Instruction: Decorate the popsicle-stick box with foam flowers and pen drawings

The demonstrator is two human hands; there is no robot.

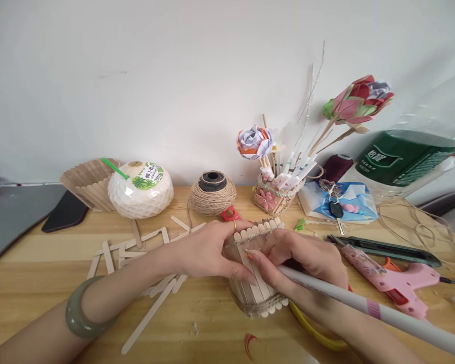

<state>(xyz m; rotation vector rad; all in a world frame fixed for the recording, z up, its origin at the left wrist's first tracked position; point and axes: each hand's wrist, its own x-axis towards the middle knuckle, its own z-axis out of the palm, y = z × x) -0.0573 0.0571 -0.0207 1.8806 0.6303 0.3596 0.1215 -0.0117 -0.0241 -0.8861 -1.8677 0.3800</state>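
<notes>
A small holder of wooden craft sticks (246, 288), bound with twine near both ends, lies tilted on the wooden table. My left hand (216, 250) is wrapped round its left side, thumb across the sticks. Against its right side, my right hand (299, 258) grips a white marker pen (337, 290) with a pink band, its long barrel pointing to the lower right. The pen's tip is hidden by the fingers. Under my right hand a yellow ring-shaped item (318, 331) shows in part.
Loose craft sticks (149, 316) lie at left. Behind stand a stick basket (89, 184), a wrapped coconut (140, 189), a twine spool (213, 194) and a pen holder (273, 199) with paper flowers. Right are a cutter (390, 248), pink glue gun (398, 285) and large bottle (398, 159).
</notes>
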